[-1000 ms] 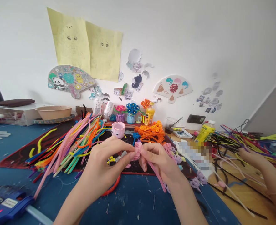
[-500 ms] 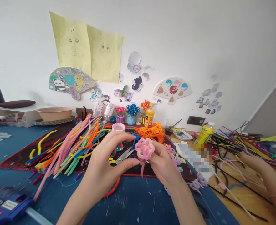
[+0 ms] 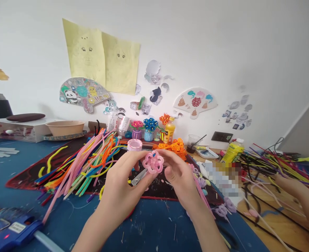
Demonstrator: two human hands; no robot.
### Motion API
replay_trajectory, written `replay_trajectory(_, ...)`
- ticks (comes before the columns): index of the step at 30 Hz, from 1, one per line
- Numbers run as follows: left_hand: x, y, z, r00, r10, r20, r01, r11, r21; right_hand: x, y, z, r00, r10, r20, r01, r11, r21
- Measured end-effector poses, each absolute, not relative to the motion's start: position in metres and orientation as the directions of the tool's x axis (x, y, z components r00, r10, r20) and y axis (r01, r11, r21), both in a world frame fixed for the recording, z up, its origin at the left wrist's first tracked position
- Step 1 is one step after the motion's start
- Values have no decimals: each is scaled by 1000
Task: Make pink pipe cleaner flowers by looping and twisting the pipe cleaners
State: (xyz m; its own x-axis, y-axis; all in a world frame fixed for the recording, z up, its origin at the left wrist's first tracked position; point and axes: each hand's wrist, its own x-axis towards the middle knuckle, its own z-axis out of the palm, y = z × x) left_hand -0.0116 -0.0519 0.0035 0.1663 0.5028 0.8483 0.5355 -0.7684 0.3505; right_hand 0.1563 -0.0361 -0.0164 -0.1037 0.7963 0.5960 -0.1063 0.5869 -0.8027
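A pink pipe-cleaner flower with looped petals is held up in the middle of the head view. My left hand pinches it from the left, thumb below and fingers above. My right hand curves round its right side, thumb apart from the fingers. Those fingertips reach the flower's upper edge or pass behind it; I cannot tell which. Scissors lie beyond my left hand, partly covered. A pink-and-white pot stands just behind the hands.
Bundled coloured pipe cleaners lie on the left of the dark mat. A blue glue gun with a red light is at front left. Orange pipe-cleaner pieces lie behind. Another person's hand is at the right, near more pipe cleaners.
The flower has passed from my right hand to my left, moving slightly left. My right thumb has come away from it. The whole view has shifted a little.
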Motion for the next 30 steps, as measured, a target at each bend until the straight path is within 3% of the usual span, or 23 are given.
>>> replay_trajectory(8,-13,-49,3,214,537,816,540,-761,360,157,-36,-19,-57,691,720,69,722,-688)
replay_trajectory(21,-17,-48,7,189,515,836,460,-799,388,160,-36,-18,-78,651,755,17,758,-652)
replay_trajectory(30,-17,-48,6,230,522,821,455,-804,384,160,-37,-17,23,593,805,174,791,-587)
